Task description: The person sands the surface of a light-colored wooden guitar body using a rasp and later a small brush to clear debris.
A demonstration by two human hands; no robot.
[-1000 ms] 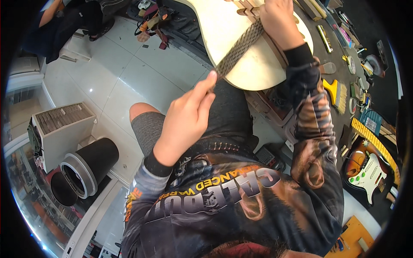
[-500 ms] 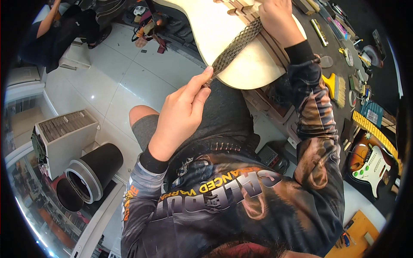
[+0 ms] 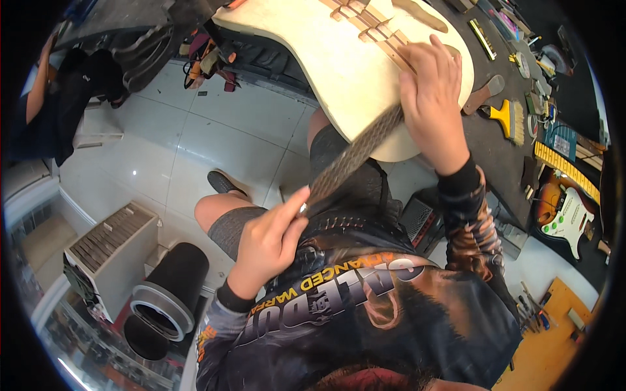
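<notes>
In the head view, we look down on a person at a dark workbench (image 3: 495,140), working a long strip of abrasive (image 3: 352,159) against an unfinished guitar body (image 3: 345,65). The strip is grey-brown, narrow and flat, with a coarse, woven-looking face. Its long axis runs diagonally, from the person's lap up toward the body's rounded lower edge, which overhangs the bench's near edge above the white tiled floor (image 3: 189,143). The guitar body is pale bare wood, smooth, with slim wooden strips lying across its top.

The left hand (image 3: 267,244) pinches the strip's lower end between thumb and curled fingers, closed tight on it. The right hand (image 3: 433,98) lies flat over the strip's upper end, fingers spread a little and pressing it onto the wood.

Along the bench's right side we see a yellow-handled brush (image 3: 505,117) and small tools. A sunburst electric guitar (image 3: 564,208) lies beyond the right edge. A black cylinder (image 3: 166,293) stands on the floor at lower left.
</notes>
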